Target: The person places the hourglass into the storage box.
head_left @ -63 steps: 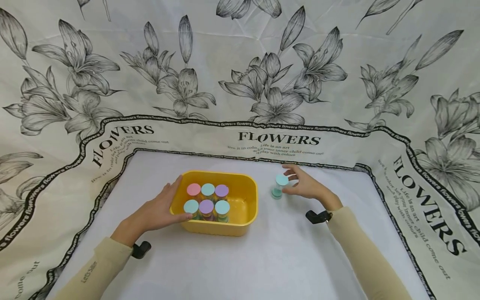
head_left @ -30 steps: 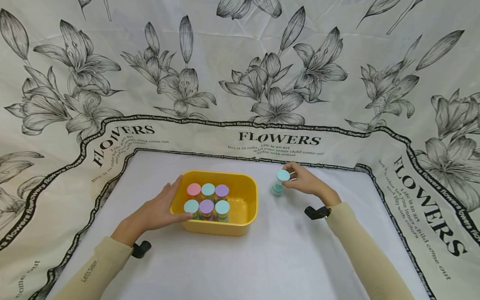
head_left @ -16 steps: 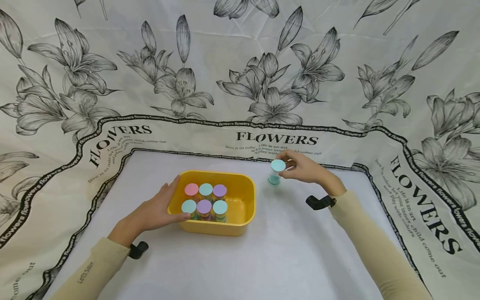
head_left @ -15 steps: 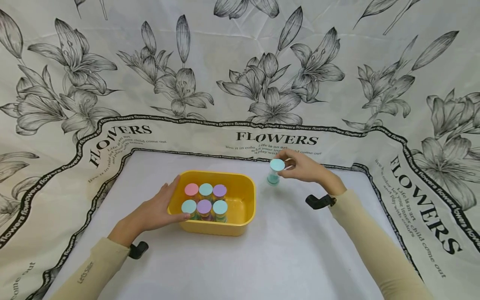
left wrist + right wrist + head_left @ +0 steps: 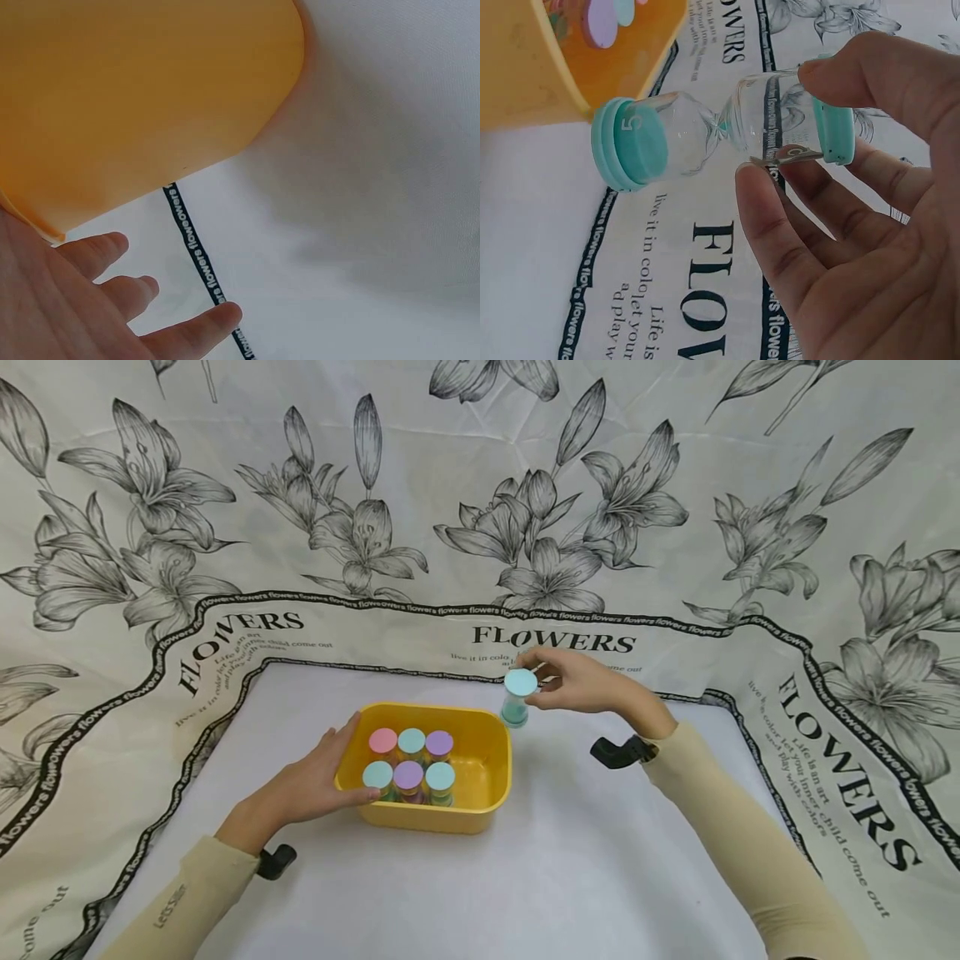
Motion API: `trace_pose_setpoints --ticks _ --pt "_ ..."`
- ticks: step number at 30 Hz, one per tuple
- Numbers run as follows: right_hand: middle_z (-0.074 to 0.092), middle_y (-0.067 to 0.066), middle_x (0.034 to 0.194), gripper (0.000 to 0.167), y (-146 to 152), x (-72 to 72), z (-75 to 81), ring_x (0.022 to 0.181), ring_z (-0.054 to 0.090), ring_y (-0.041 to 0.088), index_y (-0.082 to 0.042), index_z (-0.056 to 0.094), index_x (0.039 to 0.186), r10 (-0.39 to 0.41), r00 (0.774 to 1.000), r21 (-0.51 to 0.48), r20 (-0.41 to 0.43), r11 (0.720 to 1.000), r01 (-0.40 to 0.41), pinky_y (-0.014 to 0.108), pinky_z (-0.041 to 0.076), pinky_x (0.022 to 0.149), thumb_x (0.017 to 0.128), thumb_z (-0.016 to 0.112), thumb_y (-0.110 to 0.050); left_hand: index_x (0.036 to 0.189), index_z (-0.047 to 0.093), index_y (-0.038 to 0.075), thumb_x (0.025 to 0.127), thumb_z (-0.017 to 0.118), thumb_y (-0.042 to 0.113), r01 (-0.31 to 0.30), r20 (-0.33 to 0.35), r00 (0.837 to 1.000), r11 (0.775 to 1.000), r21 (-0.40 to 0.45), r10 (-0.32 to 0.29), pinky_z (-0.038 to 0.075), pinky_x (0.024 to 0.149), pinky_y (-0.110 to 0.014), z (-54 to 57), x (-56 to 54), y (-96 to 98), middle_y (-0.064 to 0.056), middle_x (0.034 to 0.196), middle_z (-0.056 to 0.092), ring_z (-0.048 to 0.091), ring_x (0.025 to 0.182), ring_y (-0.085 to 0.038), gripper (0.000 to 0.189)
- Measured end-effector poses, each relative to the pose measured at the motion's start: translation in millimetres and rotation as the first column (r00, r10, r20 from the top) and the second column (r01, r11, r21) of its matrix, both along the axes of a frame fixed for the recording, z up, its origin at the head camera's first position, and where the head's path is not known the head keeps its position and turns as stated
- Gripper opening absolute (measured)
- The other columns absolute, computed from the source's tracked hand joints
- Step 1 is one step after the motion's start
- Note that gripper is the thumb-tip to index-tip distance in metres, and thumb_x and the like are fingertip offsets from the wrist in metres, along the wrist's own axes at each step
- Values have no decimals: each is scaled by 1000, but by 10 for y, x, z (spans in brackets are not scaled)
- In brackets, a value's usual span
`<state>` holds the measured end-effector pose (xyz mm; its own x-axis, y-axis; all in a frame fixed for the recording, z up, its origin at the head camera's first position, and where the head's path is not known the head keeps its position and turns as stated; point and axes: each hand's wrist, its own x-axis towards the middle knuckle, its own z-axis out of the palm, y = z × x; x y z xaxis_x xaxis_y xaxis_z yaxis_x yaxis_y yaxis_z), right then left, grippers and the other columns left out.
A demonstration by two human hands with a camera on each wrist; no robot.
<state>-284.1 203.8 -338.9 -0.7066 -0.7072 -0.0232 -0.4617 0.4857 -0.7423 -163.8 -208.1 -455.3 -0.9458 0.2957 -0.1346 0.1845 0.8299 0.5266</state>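
Observation:
My right hand (image 5: 581, 682) pinches a sand timer (image 5: 516, 697) with mint-green caps near its top cap, upright and just off the right end of a yellow tub (image 5: 450, 821). In the right wrist view the timer's glass (image 5: 750, 112) is clear, green sand (image 5: 646, 142) lies at the lower cap, and a "5" marks it. Thumb and fingertips are at the upper end. My left hand (image 5: 311, 777) rests against the tub's left end, thumb along the near rim. In the left wrist view its fingers (image 5: 187, 330) stretch out past the tub wall.
Inside the tub, several sand timers stand in two rows at the left: pink (image 5: 383, 741), mint (image 5: 412, 741) and purple (image 5: 408, 774) caps. The tub's right part shows bare floor (image 5: 474, 777). A flower-printed cloth (image 5: 480, 527) rises behind the white tabletop (image 5: 450, 893).
My right hand took hold of the standing mint sand timer, lifted it and carried it left toward the tub. The left hand and tub stay in place.

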Motion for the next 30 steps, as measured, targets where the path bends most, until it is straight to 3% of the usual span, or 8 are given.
trace_pose_setpoints --ticks 11,15,30 --pt "66 5 125 46 -279 38 161 109 68 23 -13 61 131 77 997 84 -22 994 -75 36 61 92 87 77 -20 167 -1 19 84 69 69 5 -7 1000 1000 9 -5 41 99 -80 -10 1 -5 -17 171 20 15 155 -54 120" --pt "68 6 122 45 -379 27 144 109 68 21 -11 62 129 134 991 95 -15 987 -132 40 60 92 86 77 -17 167 -1 19 84 68 70 7 -8 1000 1000 9 -7 41 99 -80 -11 0 -6 -17 171 20 14 155 -54 120" --pt "68 5 118 38 -681 31 6 110 68 24 -11 64 119 239 969 224 59 943 -246 31 61 91 84 77 -13 167 -3 23 84 69 70 2 -4 1000 1000 -6 -2 42 98 -80 -39 -14 -3 -17 171 20 15 156 -51 120"
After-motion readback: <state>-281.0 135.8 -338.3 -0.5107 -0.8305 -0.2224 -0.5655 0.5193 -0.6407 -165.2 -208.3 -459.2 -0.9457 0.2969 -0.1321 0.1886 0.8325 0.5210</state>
